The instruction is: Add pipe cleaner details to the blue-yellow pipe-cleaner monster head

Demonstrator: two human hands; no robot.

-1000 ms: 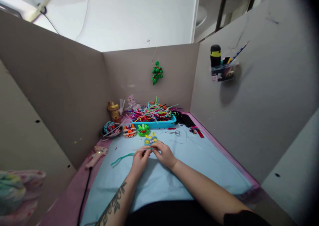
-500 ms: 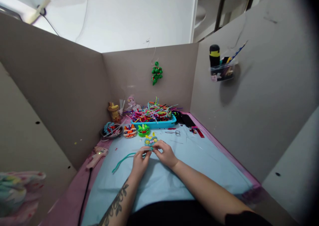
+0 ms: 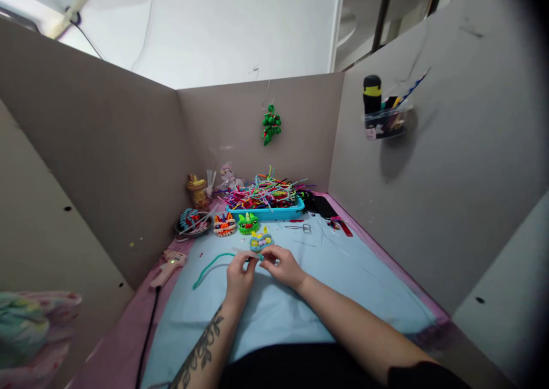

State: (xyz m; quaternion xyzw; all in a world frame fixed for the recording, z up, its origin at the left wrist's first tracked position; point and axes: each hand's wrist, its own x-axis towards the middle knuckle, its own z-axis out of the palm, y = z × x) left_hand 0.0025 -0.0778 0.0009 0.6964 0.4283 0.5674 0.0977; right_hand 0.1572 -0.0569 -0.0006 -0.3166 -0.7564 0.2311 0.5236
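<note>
In the head view, a teal pipe cleaner (image 3: pixel 213 260) curves out to the left from my left hand (image 3: pixel 239 274), whose thumb and fingers are pinched together. A pale, flat strip (image 3: pixel 249 254) runs along these fingertips. My right hand (image 3: pixel 283 266) pinches a small teal bit at the strip's right end, apparently the pipe cleaner's other end; the fingers partly hide it. Just beyond both hands lies a blue and yellow animal face (image 3: pixel 261 242) of twisted pipe cleaners. Behind it sit a green face (image 3: pixel 249 223) and an orange and white one (image 3: pixel 225 225).
A blue tray (image 3: pixel 274 213) heaped with pipe cleaners stands at the back. Scissors (image 3: pixel 305 228) lie right of centre. At left are a pink glue gun (image 3: pixel 168 270) with a black cord and a dark bowl (image 3: pixel 201 233). Grey panels enclose the table on three sides.
My hands stay close together, with the left shifted slightly left. The pipe cleaner's loose length now bows upward more, and the pale strip has tilted.
</note>
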